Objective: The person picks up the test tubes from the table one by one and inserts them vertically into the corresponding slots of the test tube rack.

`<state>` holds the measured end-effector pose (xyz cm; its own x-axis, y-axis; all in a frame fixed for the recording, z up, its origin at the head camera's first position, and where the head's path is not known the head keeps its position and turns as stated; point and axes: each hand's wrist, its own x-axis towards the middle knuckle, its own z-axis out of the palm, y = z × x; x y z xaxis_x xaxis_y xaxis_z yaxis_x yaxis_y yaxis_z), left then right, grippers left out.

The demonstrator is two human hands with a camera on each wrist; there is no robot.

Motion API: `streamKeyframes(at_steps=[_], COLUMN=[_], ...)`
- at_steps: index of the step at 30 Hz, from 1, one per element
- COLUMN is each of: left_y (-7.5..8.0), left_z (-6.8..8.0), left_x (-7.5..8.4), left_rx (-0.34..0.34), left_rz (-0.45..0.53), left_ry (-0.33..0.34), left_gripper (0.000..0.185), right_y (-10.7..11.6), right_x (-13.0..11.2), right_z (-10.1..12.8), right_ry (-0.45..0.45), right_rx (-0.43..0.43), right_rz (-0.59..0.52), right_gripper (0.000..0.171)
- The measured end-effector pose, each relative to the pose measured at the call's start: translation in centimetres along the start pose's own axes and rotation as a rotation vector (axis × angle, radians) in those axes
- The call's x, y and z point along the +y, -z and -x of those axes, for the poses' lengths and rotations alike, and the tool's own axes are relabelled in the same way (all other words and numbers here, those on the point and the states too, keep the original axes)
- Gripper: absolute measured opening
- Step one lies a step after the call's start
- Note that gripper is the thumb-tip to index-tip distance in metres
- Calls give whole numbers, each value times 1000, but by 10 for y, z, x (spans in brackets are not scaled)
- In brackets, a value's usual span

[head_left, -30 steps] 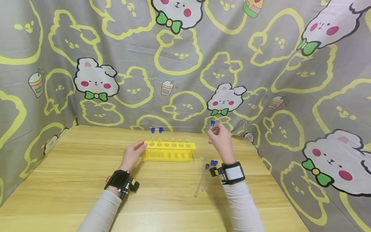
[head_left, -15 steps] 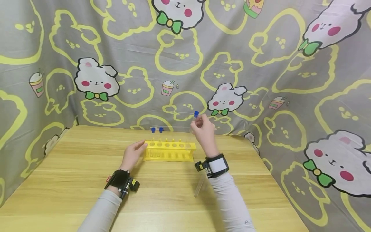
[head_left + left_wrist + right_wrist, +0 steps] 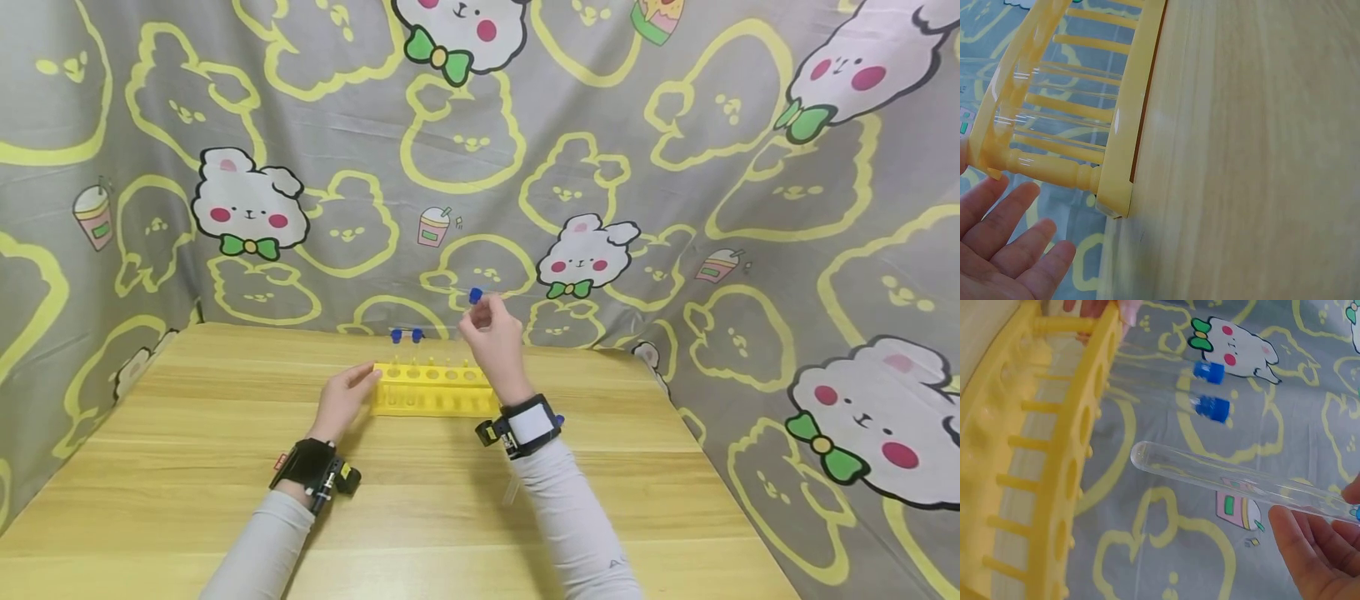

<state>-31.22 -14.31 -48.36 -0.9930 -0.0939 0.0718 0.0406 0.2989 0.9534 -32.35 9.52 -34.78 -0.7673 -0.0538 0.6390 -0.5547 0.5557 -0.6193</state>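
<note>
A yellow tube rack (image 3: pixel 435 389) stands on the wooden table (image 3: pixel 187 467). My left hand (image 3: pixel 358 385) rests against its left end, and its straight fingers (image 3: pixel 1010 250) lie beside the rack (image 3: pixel 1072 106). My right hand (image 3: pixel 486 315) is raised above the rack's right part and pinches a clear tube with a blue cap (image 3: pixel 476 295). In the right wrist view that tube (image 3: pixel 1229 481) points its round bottom toward the rack (image 3: pixel 1060 462). Two blue-capped tubes (image 3: pixel 406 336) stand in the rack's back row, their caps (image 3: pixel 1210 390) showing in the right wrist view too.
A loose clear tube (image 3: pixel 512 490) lies on the table behind my right forearm, with a blue cap (image 3: pixel 559 421) peeking out beside the wristband. A grey cartoon-print cloth (image 3: pixel 675 208) hangs behind and to the right of the table.
My right hand has carried the blue-capped tube leftward, from right of the rack to above its right part. The left hand has stayed at the rack's left end.
</note>
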Motion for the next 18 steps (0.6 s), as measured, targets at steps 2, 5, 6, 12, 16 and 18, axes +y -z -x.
streamKeyframes(at_steps=[2, 5, 6, 12, 16, 18], left_y=[0, 0, 0, 0, 1, 1], left_z=[0, 0, 0, 1, 0, 0], left_x=[0, -1, -1, 0, -1, -1], left_rx=[2, 2, 2, -1, 3, 5], left_rz=[-8, -14, -16, -14, -16, -21], left_ry=[-3, -5, -8, -11, -18, -23], left_gripper=[57, 57, 57, 57, 58, 59], right_y=[-6, -14, -17, -30, -37, -40], right_x=[0, 1, 2, 6, 7, 9], right_z=[2, 5, 5, 9, 13, 15], right_ry=[14, 24, 25, 33, 11, -5], right_rx=[-7, -23, -27, -35, -63, -86], right_rz=[-5, 1, 6, 38, 46, 50], right_gripper=[13, 14, 15, 12, 10, 9])
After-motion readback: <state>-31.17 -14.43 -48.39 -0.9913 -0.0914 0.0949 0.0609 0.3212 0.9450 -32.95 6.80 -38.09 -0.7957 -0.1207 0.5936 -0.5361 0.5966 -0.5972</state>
